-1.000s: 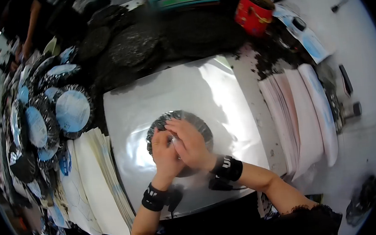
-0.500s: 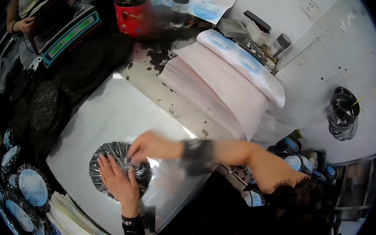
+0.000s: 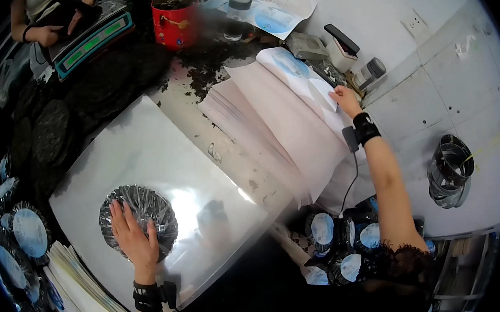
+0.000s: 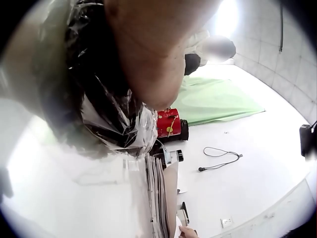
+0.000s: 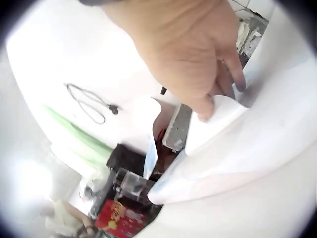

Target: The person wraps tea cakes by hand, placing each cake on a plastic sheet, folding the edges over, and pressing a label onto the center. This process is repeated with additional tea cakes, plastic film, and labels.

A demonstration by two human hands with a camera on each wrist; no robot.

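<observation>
A round dark cake in clear plastic wrap (image 3: 155,215) lies on the shiny pale sheet (image 3: 136,148). My left hand (image 3: 135,240) rests flat on it with straight fingers; the left wrist view has the crinkled wrap (image 4: 111,109) close beneath the hand (image 4: 153,54). Over at the right, my right hand (image 3: 346,100) pinches the edge of a white paper with blue print (image 3: 316,94) on top of the pink-white paper stack (image 3: 282,117). In the right wrist view the thumb and fingers of the hand (image 5: 198,64) hold a folded-up paper corner (image 5: 213,121).
Wrapped cakes with blue labels (image 3: 29,230) crowd the left, beside cream papers (image 3: 87,295). Dark unwrapped cakes (image 3: 51,132), a scale (image 3: 94,45) and a red tin (image 3: 176,23) stand at the back. Another person's hands (image 3: 46,35) are near the scale. A lidded jar (image 3: 369,73) stands beyond the papers.
The view has swung right. My right hand has left the wrapped cake, moved to the paper stack and taken a sheet's edge. My left hand stays on the cake.
</observation>
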